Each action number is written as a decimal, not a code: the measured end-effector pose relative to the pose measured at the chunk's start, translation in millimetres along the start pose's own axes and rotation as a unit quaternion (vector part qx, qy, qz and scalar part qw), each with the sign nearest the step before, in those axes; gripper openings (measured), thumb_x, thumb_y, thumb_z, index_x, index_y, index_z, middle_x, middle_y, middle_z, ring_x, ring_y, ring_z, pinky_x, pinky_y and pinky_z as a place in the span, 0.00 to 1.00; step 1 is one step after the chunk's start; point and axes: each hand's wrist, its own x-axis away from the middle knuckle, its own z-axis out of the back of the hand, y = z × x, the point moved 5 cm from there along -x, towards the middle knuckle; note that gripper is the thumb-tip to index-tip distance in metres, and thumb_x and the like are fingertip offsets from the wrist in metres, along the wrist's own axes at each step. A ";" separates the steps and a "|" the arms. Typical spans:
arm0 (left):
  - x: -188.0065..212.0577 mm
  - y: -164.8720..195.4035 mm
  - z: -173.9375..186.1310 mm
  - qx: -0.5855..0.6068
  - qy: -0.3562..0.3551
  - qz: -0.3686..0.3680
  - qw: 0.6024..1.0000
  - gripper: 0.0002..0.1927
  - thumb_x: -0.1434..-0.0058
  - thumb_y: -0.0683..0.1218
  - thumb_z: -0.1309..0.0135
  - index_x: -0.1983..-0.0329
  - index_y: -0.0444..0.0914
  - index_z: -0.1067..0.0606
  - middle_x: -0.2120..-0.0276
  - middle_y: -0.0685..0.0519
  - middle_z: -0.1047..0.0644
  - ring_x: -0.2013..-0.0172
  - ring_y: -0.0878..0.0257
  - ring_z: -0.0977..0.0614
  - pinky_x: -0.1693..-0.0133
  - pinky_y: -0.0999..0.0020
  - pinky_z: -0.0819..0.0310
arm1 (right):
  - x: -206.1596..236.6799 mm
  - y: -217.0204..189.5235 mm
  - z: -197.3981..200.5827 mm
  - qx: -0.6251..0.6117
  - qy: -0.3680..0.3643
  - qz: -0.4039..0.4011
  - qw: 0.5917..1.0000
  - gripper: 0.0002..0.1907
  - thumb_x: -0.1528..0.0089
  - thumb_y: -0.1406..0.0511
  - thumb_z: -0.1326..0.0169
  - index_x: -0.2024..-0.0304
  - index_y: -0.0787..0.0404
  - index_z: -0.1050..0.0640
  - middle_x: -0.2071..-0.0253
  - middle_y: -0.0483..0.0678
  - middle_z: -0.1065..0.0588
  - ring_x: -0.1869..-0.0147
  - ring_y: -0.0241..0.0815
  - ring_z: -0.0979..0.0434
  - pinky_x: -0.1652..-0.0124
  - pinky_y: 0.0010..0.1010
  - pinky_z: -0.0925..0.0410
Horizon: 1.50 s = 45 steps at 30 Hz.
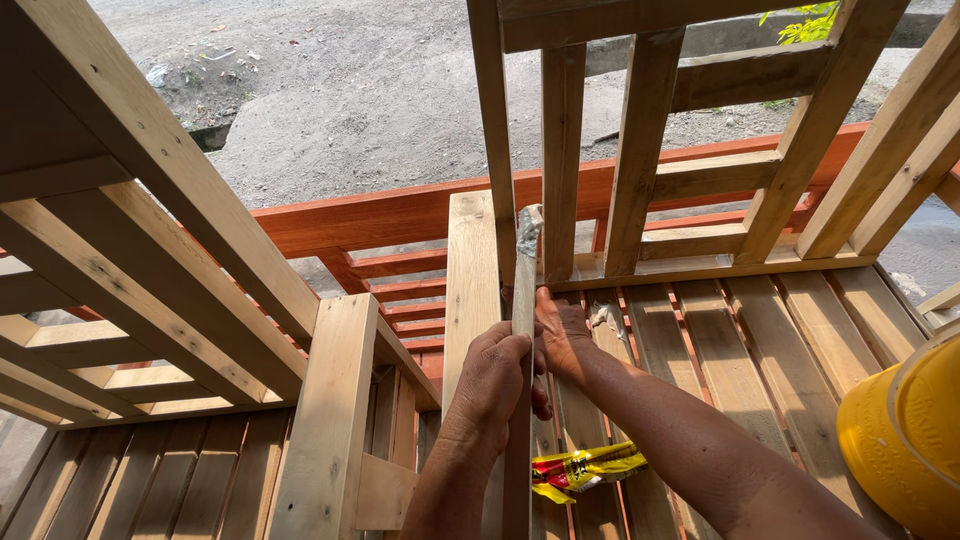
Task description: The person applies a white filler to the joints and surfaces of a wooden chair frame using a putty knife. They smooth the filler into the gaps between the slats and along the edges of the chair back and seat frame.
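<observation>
My left hand [492, 385] is wrapped around a narrow wooden stick [523, 300] that stands nearly upright between two slats of an unpainted wooden chair frame [640, 150]. The stick's top end carries a smear of grey-white paste. My right hand [562, 335] rests just right of the stick, fingers touching it and the seat slat beside it. A flattened yellow and red tube [585, 468] lies on the seat slats below my right forearm.
Pale seat slats [760, 340] stretch to the right. An upright armrest post [330, 420] stands left of my hands. Orange-red painted wooden furniture [400, 215] lies behind. A yellow hard hat [905, 430] sits at the right edge. Bare dirt ground shows beyond.
</observation>
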 end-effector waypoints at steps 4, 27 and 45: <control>-0.7 0.7 -1.1 -0.004 -0.001 -0.002 1.000 0.08 0.39 0.42 0.61 0.69 0.35 0.32 0.76 0.50 0.30 0.85 0.61 0.29 0.83 0.59 0.28 | 4.2 -1.7 3.1 0.025 0.035 0.030 0.999 0.30 0.40 0.53 0.42 0.42 0.58 0.34 0.61 0.54 0.24 0.60 0.50 0.17 0.61 0.40 0.24; 1.9 1.9 -2.9 -0.005 -0.002 0.002 1.000 0.08 0.40 0.42 0.61 0.70 0.34 0.31 0.77 0.49 0.29 0.85 0.59 0.29 0.84 0.59 0.28 | 0.4 -5.8 -1.1 0.041 0.009 -0.004 0.999 0.34 0.46 0.51 0.36 0.45 0.60 0.32 0.62 0.52 0.25 0.60 0.48 0.19 0.59 0.40 0.27; 2.9 3.9 -2.8 -0.007 -0.007 0.004 1.000 0.07 0.40 0.41 0.61 0.70 0.35 0.31 0.77 0.49 0.30 0.85 0.60 0.29 0.84 0.60 0.29 | 23.1 -3.4 -1.2 0.073 0.038 -0.047 0.995 0.46 0.48 0.49 0.35 0.34 0.60 0.37 0.56 0.51 0.33 0.58 0.46 0.22 0.61 0.41 0.30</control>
